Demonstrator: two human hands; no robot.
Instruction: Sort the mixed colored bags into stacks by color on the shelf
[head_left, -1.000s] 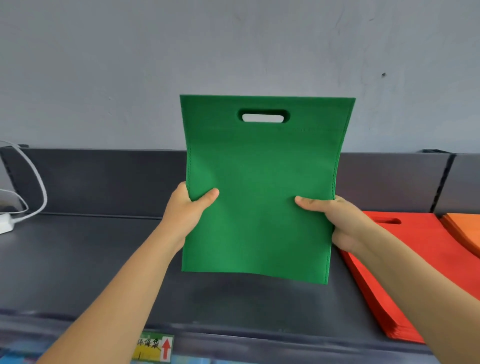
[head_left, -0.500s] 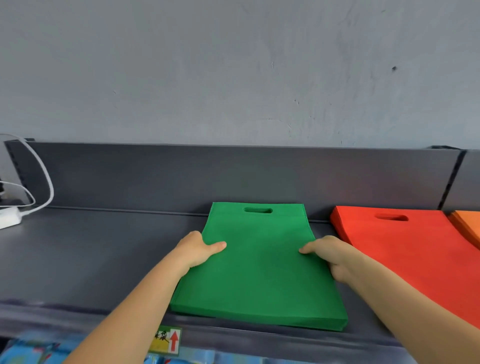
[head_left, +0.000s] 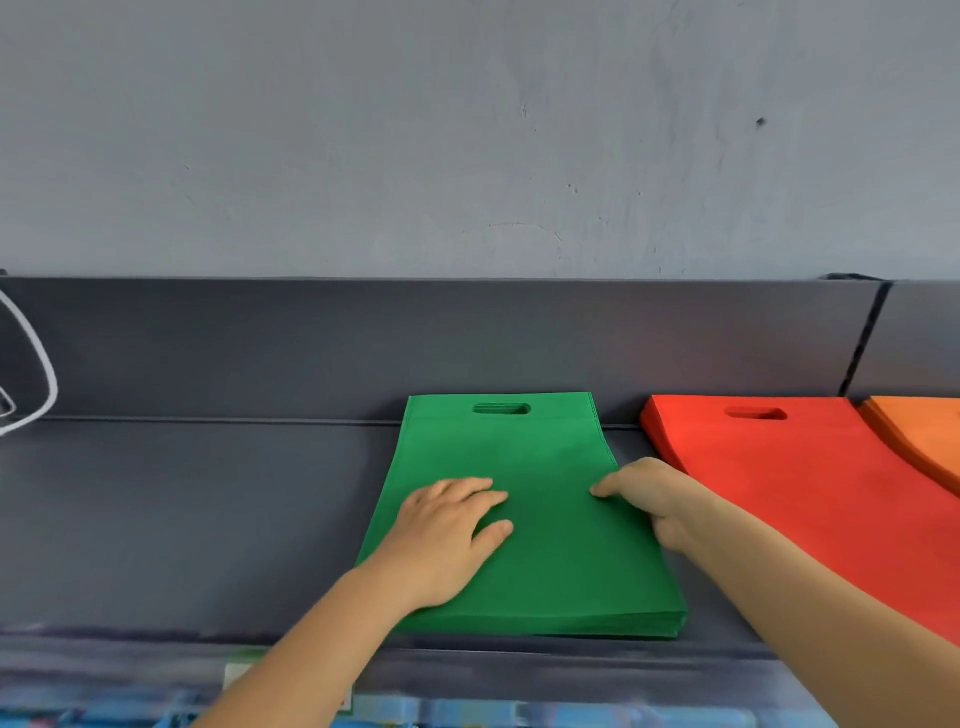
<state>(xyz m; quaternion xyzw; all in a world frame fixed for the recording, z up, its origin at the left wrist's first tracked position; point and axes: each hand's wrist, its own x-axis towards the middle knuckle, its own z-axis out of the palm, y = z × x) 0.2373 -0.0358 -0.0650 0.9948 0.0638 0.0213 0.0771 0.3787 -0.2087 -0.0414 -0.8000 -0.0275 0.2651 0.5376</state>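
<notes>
A stack of green bags (head_left: 540, 467) lies flat on the dark grey shelf (head_left: 197, 509), cut-out handle towards the back wall. My left hand (head_left: 447, 525) rests palm down on the top bag with its fingers spread. My right hand (head_left: 649, 493) grips the stack's right edge, thumb on top and fingers curled under the side. A stack of red bags (head_left: 810, 488) lies just to the right of the green one, and an orange stack (head_left: 924, 431) overlaps its far right corner.
A white cable (head_left: 36, 374) loops at the far left of the shelf. The shelf's back panel (head_left: 467, 343) rises behind the stacks below a grey wall. Bare shelf stretches to the left of the green stack. A small label sits on the front lip.
The green bag, held upright a second ago, now lies flat on the shelf. My left hand has let go of its edge and moved onto the top surface, palm down.
</notes>
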